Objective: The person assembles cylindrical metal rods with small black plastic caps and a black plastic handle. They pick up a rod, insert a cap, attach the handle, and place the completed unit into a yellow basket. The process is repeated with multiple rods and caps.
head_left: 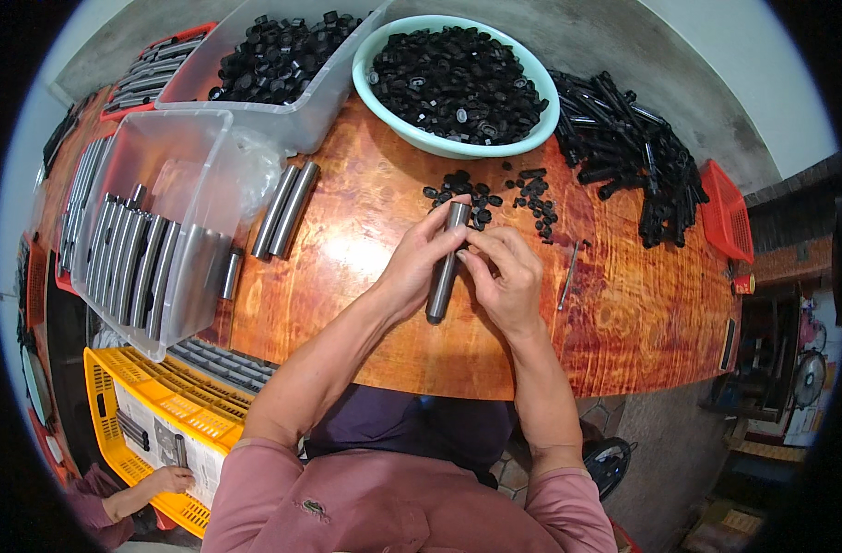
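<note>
My left hand (412,263) is closed around a dark grey metal tube (444,281), which slants over the table with its lower end toward me. My right hand (511,276) is at the tube's right side, thumb and fingers pinched together against it. Whatever lies between those fingertips is too small and hidden to make out. Just beyond the tube, small black plastic caps (481,195) lie in a loose heap, with a scatter of smaller black pieces (538,205) to their right. A thin metal rod-like tool (568,276) rests right of my right hand.
At the back stand a pale green basin (364,78) and a clear bin (324,124), both full of black parts. Black rod-shaped parts (624,138) pile up back right. Left are two loose tubes (292,212) and a tube-filled bin (195,276). Another person's hand (172,480) touches a yellow crate (167,392).
</note>
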`<action>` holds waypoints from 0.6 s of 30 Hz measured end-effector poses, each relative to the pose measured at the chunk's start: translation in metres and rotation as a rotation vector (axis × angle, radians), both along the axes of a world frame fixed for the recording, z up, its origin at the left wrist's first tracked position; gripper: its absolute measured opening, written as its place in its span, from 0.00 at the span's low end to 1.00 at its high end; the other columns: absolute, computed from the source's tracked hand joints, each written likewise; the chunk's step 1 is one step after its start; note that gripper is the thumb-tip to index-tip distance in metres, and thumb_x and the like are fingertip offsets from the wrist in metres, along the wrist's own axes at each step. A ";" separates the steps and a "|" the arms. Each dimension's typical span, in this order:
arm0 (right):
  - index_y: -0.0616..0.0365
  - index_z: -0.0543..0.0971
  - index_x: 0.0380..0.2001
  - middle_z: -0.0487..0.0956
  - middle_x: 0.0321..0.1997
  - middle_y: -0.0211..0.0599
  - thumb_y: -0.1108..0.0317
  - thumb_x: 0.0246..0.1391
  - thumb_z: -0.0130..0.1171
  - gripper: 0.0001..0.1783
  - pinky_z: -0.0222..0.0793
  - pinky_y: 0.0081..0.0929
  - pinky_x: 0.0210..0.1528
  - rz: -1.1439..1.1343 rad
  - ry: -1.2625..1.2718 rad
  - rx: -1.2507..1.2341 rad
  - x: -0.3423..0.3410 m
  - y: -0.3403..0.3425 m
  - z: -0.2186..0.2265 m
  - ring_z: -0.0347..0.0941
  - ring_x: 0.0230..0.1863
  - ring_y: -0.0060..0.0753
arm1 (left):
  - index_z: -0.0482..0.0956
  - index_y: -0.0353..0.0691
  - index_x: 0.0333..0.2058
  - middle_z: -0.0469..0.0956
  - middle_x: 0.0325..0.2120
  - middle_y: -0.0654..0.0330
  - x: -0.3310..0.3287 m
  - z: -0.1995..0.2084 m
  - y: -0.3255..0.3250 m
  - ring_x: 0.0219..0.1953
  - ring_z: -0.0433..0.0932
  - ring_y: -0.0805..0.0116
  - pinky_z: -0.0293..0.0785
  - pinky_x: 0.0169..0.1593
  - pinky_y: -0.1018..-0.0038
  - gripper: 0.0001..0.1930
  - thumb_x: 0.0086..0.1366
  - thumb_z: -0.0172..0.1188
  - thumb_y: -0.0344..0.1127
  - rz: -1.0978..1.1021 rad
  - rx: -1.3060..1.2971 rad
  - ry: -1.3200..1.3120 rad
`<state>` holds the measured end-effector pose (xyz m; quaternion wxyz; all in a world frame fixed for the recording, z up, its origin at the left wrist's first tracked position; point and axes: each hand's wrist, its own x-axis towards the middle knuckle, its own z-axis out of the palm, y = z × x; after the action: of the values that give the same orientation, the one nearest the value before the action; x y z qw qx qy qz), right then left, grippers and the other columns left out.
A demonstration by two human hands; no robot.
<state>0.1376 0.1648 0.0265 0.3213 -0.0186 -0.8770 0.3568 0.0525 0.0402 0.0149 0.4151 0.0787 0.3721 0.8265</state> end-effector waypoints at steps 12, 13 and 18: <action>0.63 0.79 0.47 0.77 0.36 0.33 0.73 0.53 0.66 0.17 0.69 0.20 0.36 0.053 -0.115 -0.663 -0.001 0.012 0.007 0.71 0.33 0.22 | 0.56 0.35 0.67 0.78 0.35 0.50 0.005 0.006 -0.005 0.22 0.77 0.70 0.77 0.26 0.78 0.27 0.74 0.52 0.35 -0.098 0.033 -0.009; 0.64 0.77 0.48 0.76 0.36 0.32 0.71 0.56 0.64 0.17 0.68 0.19 0.36 0.095 -0.132 -0.813 -0.003 0.013 0.006 0.69 0.32 0.20 | 0.54 0.36 0.68 0.78 0.35 0.48 0.005 0.003 -0.005 0.24 0.79 0.67 0.78 0.26 0.77 0.28 0.74 0.51 0.36 -0.124 0.045 -0.005; 0.66 0.73 0.54 0.75 0.32 0.30 0.68 0.64 0.58 0.19 0.66 0.14 0.29 0.384 -0.330 -1.286 0.005 0.019 0.012 0.71 0.30 0.17 | 0.50 0.37 0.68 0.79 0.34 0.46 0.007 0.004 -0.005 0.25 0.81 0.64 0.81 0.27 0.74 0.31 0.74 0.52 0.38 -0.224 0.057 -0.018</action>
<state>0.1427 0.1839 0.0386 0.0400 -0.1037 -0.5162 0.8492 0.0596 0.0349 0.0189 0.5060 0.1240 0.3335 0.7857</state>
